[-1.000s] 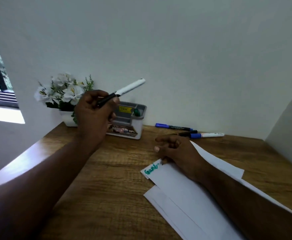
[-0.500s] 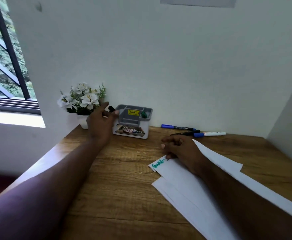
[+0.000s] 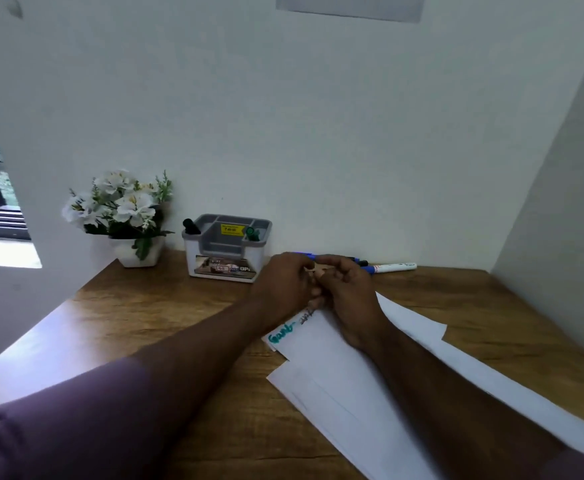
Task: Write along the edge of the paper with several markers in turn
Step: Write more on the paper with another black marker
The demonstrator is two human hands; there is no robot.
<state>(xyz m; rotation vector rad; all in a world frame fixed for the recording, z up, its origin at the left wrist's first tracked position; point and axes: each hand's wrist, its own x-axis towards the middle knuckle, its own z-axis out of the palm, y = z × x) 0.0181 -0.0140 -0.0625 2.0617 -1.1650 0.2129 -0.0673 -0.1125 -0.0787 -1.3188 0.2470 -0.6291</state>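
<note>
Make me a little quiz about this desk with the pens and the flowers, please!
1. True or false: the flowers are red.
2. What colour is the big word on the paper?
A) teal B) orange C) pink
3. Fill in: the black marker stands in the grey ____.

Key:
1. False, they are white.
2. A. The teal word sits at the paper's corner.
3. Organizer. A green marker stands in it too, while both hands, left hand and right hand, meet around a blue pen.
</note>
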